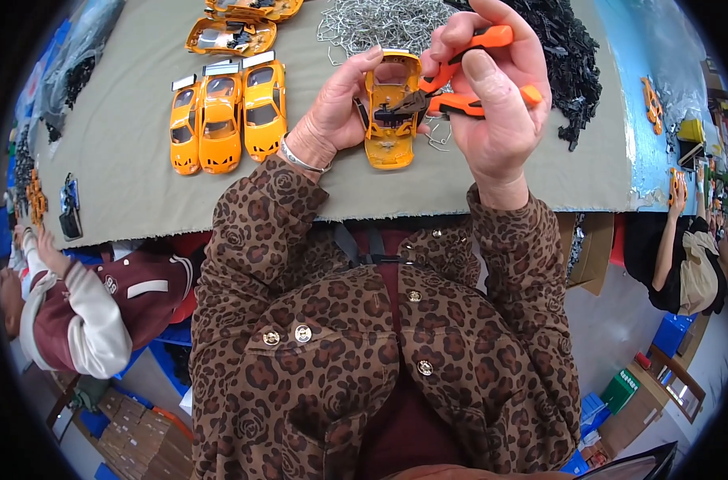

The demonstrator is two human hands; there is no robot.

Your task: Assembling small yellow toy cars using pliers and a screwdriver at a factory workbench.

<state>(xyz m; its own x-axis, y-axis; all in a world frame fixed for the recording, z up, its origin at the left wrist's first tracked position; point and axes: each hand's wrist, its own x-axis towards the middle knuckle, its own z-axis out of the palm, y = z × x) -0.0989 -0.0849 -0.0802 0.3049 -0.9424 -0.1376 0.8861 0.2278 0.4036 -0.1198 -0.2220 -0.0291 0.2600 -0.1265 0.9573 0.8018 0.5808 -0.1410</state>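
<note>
My left hand (336, 110) grips an orange toy car body (390, 150) by its left side, with the hollow underside turned up. Black parts and a clear window piece show inside the shell. In my right hand (501, 120) is a pair of pliers (469, 104) with orange and black handles, the fingers wrapped about the grips. The dark jaws of the pliers reach into the middle of the car body, by the black parts. Whether the jaws clasp anything is too small to tell.
Left of my hands stand three orange toy cars (220, 144); more upturned bodies (234, 37) lie behind. Bent metal wires (372, 30) are heaped at the back, beside a pile of black parts (568, 68). A phone (70, 206) lies far left. Co-workers (100, 312) sit at both sides.
</note>
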